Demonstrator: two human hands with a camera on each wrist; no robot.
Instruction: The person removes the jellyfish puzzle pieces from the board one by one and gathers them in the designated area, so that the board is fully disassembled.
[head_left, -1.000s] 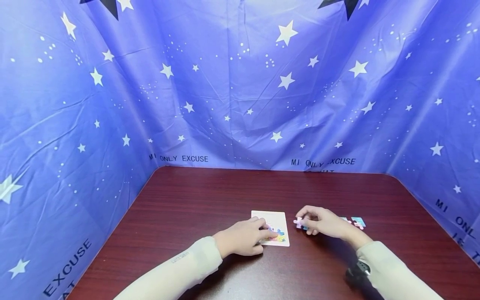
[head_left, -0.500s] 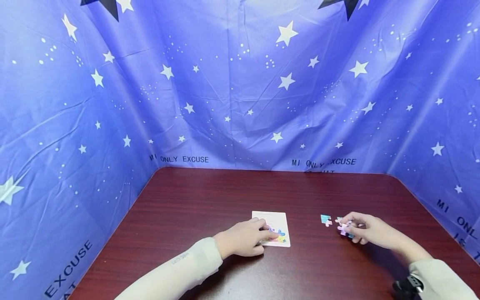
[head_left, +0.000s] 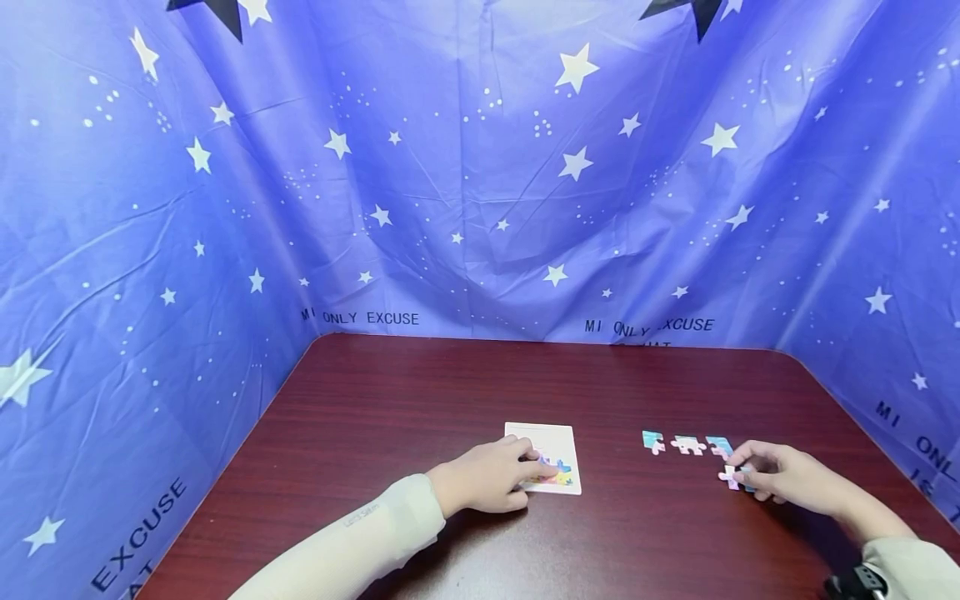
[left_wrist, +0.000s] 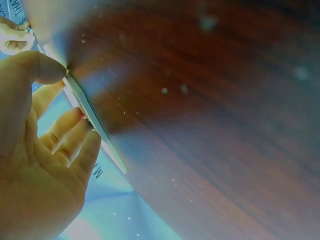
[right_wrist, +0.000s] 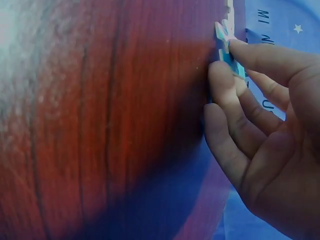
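Observation:
In the head view, my left hand (head_left: 480, 477) rests on a small white puzzle board (head_left: 551, 433), its fingers lying over the colourful pieces in the board's lower part. The left wrist view shows the board's thin edge (left_wrist: 97, 122) beside my thumb and fingertips. Over at the right, my right hand (head_left: 798, 482) pinches a pink and blue puzzle piece (head_left: 730, 477) at the table surface. Thumb and fingers partly cover this puzzle piece (right_wrist: 227, 50) in the right wrist view.
Three loose puzzle pieces lie in a row behind the right hand: a left one (head_left: 651, 439), a middle one (head_left: 687, 446) and a right one (head_left: 717, 445). The dark red table (head_left: 405, 392) is enclosed by a blue star-printed curtain (head_left: 450, 167).
My right hand has moved rightward with its puzzle piece, away from the board and past the loose pieces, which now show in a row. My left hand has stayed on the board.

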